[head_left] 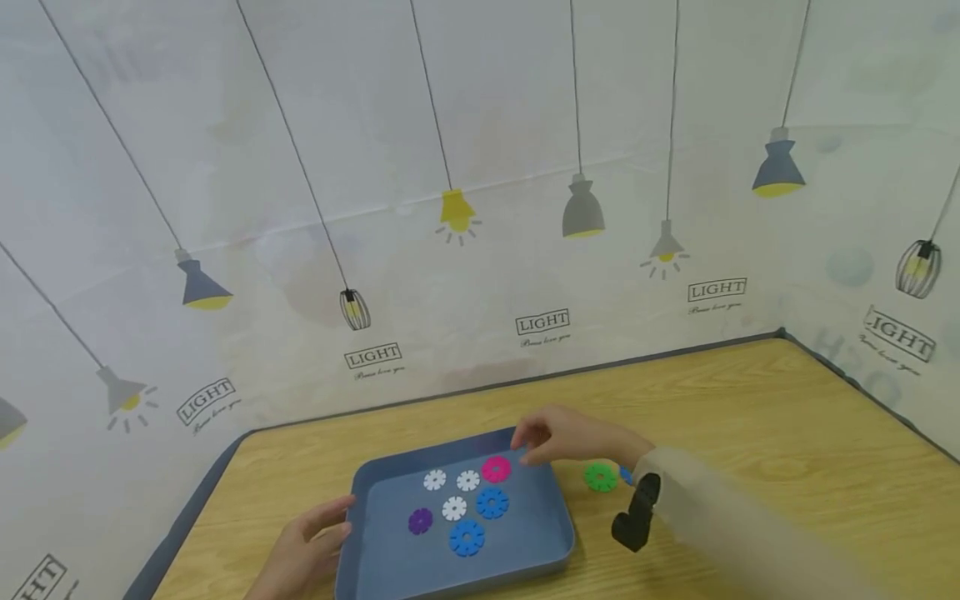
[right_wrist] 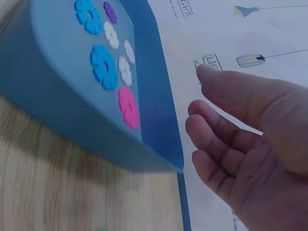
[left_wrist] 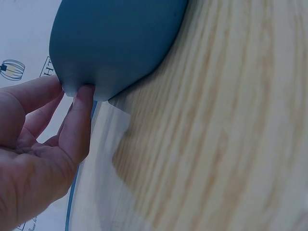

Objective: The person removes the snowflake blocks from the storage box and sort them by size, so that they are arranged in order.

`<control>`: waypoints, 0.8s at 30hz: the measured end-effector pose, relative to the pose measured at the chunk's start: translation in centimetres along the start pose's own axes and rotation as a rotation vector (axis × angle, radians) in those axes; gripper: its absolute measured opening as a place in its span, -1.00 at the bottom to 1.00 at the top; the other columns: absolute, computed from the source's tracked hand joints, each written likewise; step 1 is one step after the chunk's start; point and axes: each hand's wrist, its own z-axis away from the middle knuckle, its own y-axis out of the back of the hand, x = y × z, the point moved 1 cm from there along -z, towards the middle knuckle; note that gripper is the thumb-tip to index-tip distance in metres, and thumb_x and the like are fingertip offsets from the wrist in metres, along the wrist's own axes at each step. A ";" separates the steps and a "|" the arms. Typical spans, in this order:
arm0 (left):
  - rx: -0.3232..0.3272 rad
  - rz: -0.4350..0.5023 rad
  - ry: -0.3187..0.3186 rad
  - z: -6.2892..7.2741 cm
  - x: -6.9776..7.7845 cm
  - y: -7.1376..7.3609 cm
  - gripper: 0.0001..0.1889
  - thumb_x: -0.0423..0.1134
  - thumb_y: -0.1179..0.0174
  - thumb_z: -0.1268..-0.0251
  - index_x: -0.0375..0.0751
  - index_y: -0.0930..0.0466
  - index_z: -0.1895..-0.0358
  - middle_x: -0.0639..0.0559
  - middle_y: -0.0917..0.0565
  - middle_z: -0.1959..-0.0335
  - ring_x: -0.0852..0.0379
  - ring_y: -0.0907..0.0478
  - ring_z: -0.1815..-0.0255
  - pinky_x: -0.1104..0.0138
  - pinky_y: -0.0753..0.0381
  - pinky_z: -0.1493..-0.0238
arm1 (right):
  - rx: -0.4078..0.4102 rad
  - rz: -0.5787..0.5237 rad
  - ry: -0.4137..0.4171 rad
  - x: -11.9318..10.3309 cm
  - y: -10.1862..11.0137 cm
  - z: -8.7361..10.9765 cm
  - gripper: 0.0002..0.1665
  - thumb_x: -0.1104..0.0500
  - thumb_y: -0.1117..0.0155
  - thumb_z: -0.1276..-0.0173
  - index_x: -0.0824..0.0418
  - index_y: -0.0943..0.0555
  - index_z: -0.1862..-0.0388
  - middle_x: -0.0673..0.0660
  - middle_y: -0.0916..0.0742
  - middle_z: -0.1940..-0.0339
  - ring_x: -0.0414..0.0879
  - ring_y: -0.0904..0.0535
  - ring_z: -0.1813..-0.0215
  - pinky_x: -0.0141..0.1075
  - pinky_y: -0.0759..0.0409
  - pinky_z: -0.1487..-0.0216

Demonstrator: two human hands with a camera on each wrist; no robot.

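Note:
A blue-grey tray lies on the wooden table, holding several flat notched plastic discs. My left hand is at its left side, with the thumb and fingertips touching the outer wall. Over the back right corner of the tray hovers my right hand, its fingers loosely bent and nothing between them. Nearest to it is a pink disc. White discs, blue discs and a purple disc lie apart on the tray bottom.
Right of the tray a green disc lies on the table. Close by, a blue disc is partly hidden by my right wrist. Behind the table stands a white backdrop printed with lamps.

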 end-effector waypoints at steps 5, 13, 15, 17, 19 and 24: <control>-0.004 -0.005 -0.008 0.1 -0.2 0.1 -0.40 -0.22 -0.12 -0.29 -0.44 -0.18 -0.31 -0.45 -0.27 -0.22 -0.11 -0.50 -0.02 0.07 -0.56 0.05 | -0.038 0.004 -0.003 -1.1 -1.5 -2.5 -0.82 0.23 -0.32 -0.17 0.18 -0.62 0.22 -0.04 -0.61 0.45 -0.18 -0.47 0.39 -0.39 -0.51 0.38; 0.004 -0.015 -0.013 0.2 0.0 0.0 -0.42 -0.24 -0.09 -0.32 -0.45 -0.17 -0.31 -0.48 -0.25 -0.22 -0.13 -0.50 -0.01 0.06 -0.56 0.06 | -0.142 -0.092 -0.035 -1.4 -3.0 -4.8 -0.78 0.28 -0.32 -0.17 0.27 -0.63 0.18 0.02 -0.65 0.44 -0.18 -0.51 0.39 -0.36 -0.54 0.30; 0.005 -0.018 -0.008 0.1 0.0 0.0 -0.43 -0.24 -0.09 -0.32 -0.44 -0.17 -0.31 -0.48 -0.24 -0.22 -0.15 -0.50 -0.01 0.05 -0.56 0.07 | -0.170 -0.111 -0.044 -1.1 -3.2 -5.2 -0.77 0.31 -0.33 -0.15 0.30 -0.63 0.18 0.04 -0.67 0.42 -0.18 -0.52 0.39 -0.36 -0.55 0.29; 0.004 -0.016 -0.005 0.1 0.0 0.0 -0.43 -0.24 -0.09 -0.32 -0.44 -0.17 -0.31 -0.49 -0.23 -0.22 -0.15 -0.50 -0.02 0.05 -0.56 0.07 | -0.199 -0.109 -0.058 -1.0 -3.3 -5.5 -0.77 0.33 -0.34 -0.12 0.32 -0.63 0.19 0.06 -0.68 0.41 -0.18 -0.53 0.40 -0.35 -0.56 0.30; 0.001 -0.018 -0.006 0.1 0.0 0.1 -0.43 -0.24 -0.09 -0.31 -0.44 -0.17 -0.31 -0.49 -0.23 -0.22 -0.16 -0.50 -0.02 0.05 -0.56 0.07 | -0.220 -0.087 -0.084 -0.9 -3.5 -5.8 -0.78 0.34 -0.36 -0.10 0.30 -0.64 0.22 0.05 -0.69 0.41 -0.20 -0.52 0.41 -0.40 -0.54 0.34; -0.003 -0.011 -0.006 0.0 -0.1 0.1 -0.41 -0.22 -0.12 -0.30 -0.44 -0.18 -0.30 -0.47 -0.24 -0.22 -0.13 -0.50 0.00 0.06 -0.57 0.07 | -0.249 -0.042 -0.132 -0.9 -4.0 -6.3 -0.77 0.35 -0.40 -0.04 0.26 -0.66 0.26 0.12 -0.69 0.39 -0.22 -0.51 0.42 -0.44 -0.52 0.38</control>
